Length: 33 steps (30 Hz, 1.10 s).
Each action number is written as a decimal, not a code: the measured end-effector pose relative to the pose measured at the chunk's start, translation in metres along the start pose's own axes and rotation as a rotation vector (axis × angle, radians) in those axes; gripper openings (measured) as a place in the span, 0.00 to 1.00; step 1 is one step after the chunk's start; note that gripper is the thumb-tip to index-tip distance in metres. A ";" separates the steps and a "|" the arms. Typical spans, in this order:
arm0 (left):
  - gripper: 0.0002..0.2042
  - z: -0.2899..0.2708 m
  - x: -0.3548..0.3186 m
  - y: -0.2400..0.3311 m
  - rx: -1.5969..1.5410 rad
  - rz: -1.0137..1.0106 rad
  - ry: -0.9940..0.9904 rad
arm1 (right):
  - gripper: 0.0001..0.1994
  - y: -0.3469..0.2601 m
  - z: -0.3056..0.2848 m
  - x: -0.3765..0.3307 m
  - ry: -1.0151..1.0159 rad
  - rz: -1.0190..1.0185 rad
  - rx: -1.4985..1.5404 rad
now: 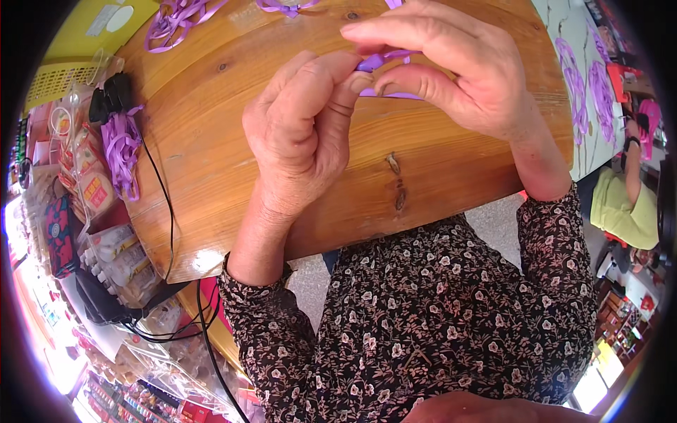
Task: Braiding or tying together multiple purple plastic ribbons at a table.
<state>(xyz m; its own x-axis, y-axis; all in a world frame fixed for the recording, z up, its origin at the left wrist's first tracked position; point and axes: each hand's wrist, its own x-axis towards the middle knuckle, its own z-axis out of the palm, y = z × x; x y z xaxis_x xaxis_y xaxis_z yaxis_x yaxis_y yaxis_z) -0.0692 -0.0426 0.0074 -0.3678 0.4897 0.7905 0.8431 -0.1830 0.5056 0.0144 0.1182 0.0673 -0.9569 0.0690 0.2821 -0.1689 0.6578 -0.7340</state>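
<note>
Left hand: the left hand is above the desk, its thumb and index finger closed in a narrow pinch on a small purple piece.
Right hand: the right hand arches in from the other side, fingers and thumb wide apart, the thumb tip near the left thumb.
Purple piece: at the left hand's fingertips, between the two hands, over the far half of the desk; its exact shape is hard to make out, being small and partly covered.
Purple strap: a flat purple strap runs from the piece into the right hand's gap; whether those fingers press on it I cannot tell.
Desk, far edge: a loose coil of purple straps at the left, a smaller purple loop nearer the middle.
Desk, left edge: a purple strap bundle hangs beside black pieces; a thin black cord trails down nearby.
Right side: long purple loops lie on a white, grey-veined surface; beyond it is a person in a yellow-green top.
Sleeves: dark floral cloth on both arms, matching the body.
</note>
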 end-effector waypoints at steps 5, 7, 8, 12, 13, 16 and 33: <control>0.03 -0.008 0.002 0.009 -0.049 -0.219 -0.071 | 0.16 0.058 0.009 0.021 0.404 -1.227 -0.207; 0.03 -0.008 0.001 0.005 -0.037 -0.174 -0.056 | 0.15 0.006 -0.004 -0.007 0.213 -0.750 -0.159; 0.03 -0.006 0.001 0.005 -0.035 -0.121 -0.049 | 0.15 -0.013 -0.010 -0.018 0.032 -0.265 -0.118; 0.03 -0.003 0.001 0.008 -0.049 -0.120 -0.055 | 0.05 0.016 0.012 -0.017 0.177 -0.458 -0.127; 0.04 -0.004 0.001 0.011 -0.007 -0.124 -0.075 | 0.06 0.014 0.013 -0.018 0.177 -0.461 -0.142; 0.06 -0.003 -0.001 0.011 0.044 -0.099 -0.077 | 0.07 0.010 0.015 -0.020 0.161 -0.450 -0.182; 0.03 -0.001 -0.004 0.003 -0.131 -0.219 -0.061 | 0.09 0.011 0.004 -0.013 0.065 -0.145 0.044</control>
<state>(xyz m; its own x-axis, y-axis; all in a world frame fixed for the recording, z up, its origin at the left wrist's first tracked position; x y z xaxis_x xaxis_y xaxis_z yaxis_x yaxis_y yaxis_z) -0.0655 -0.0454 0.0065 -0.5086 0.5793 0.6370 0.6864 -0.1738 0.7061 0.0245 0.1217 0.0532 -0.9045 0.0249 0.4257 -0.3160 0.6312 -0.7083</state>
